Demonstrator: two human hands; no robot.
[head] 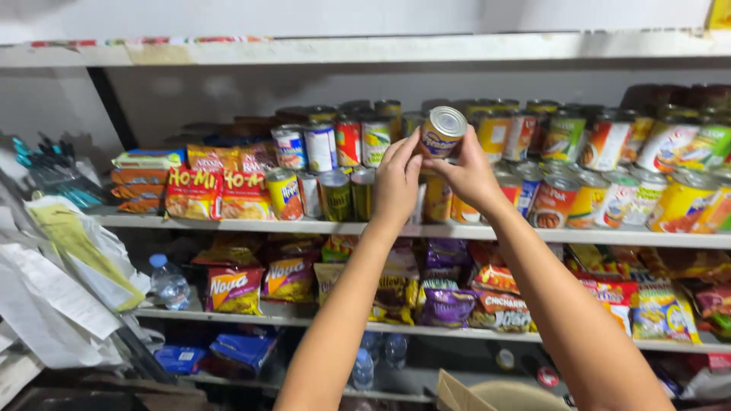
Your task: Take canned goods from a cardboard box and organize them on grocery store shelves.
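While both arms reach up toward the middle shelf [228, 222], the two hands share one small can [442, 131] held up in front of the stacked cans [609, 171]. That can is yellow with a silver lid, tilted so the lid faces up and toward the camera, and it sits in the air just above the front row, not resting on anything.

The right hand [470, 173] has its fingers [461, 152] wrapped around the can's lower side and back, so it's clearly gripping it. The left hand [396, 185] is right beside it with fingertips curled in against the can's left edge. It looks closed on the can too, though the actual contact is partly hidden, so can't say how firm that hold is.

Only the one head view here, so the rest is what's around. The same shelf has noodle packs [194, 190] in orange and yellow on the left end. The shelf below holds snack bags [236, 289], some purple bags [445, 301] in the middle, and a water bottle [167, 283] at the far left. Loose papers [53, 281] hang down the left edge of the frame. A cardboard flap [453, 392] pokes up at the bottom between the arms.
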